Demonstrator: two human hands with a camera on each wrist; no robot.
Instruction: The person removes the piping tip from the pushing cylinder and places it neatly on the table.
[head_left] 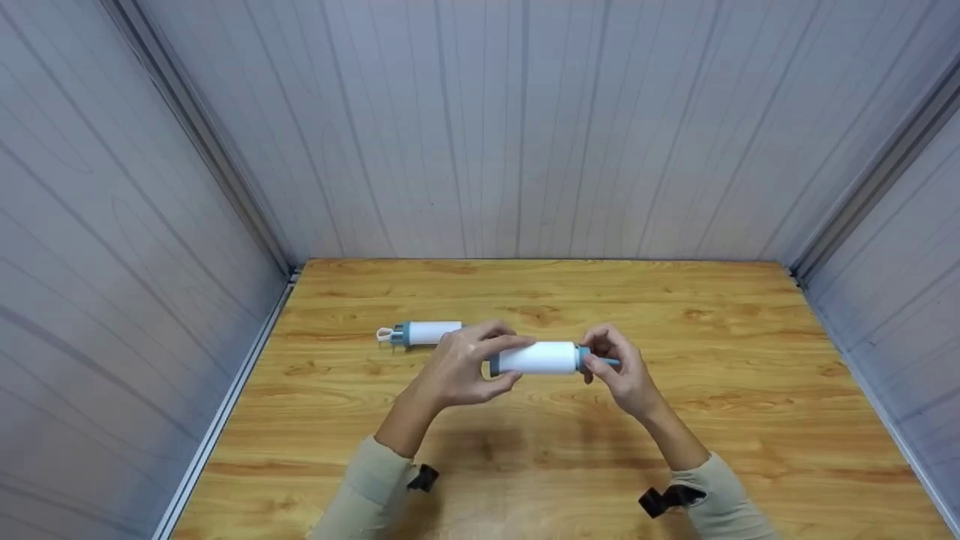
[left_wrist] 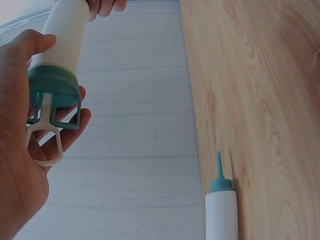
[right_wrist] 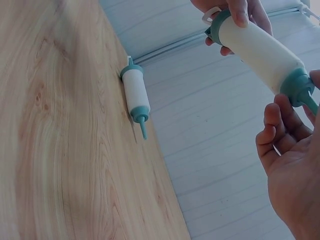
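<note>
My left hand (head_left: 461, 367) grips the white barrel of an icing syringe (head_left: 551, 358) near its handle end, above the table. In the left wrist view, that end has a teal cap (left_wrist: 52, 82) with finger loops and a white plunger ring (left_wrist: 45, 155). At the other end, my right hand (head_left: 626, 379) pinches the teal nozzle cap (right_wrist: 296, 82) between thumb and fingers. The thin nozzle points right, past my right fingers. A second, similar syringe (head_left: 435, 332) lies on the table behind my left hand; its nozzle end is hidden in the head view.
The wood-grain table (head_left: 750, 375) lies under both hands. Pale panelled walls (head_left: 487, 135) rise behind it and on both sides. A black wrist mount (head_left: 425, 478) sits on the left sleeve, and another (head_left: 667, 499) on the right.
</note>
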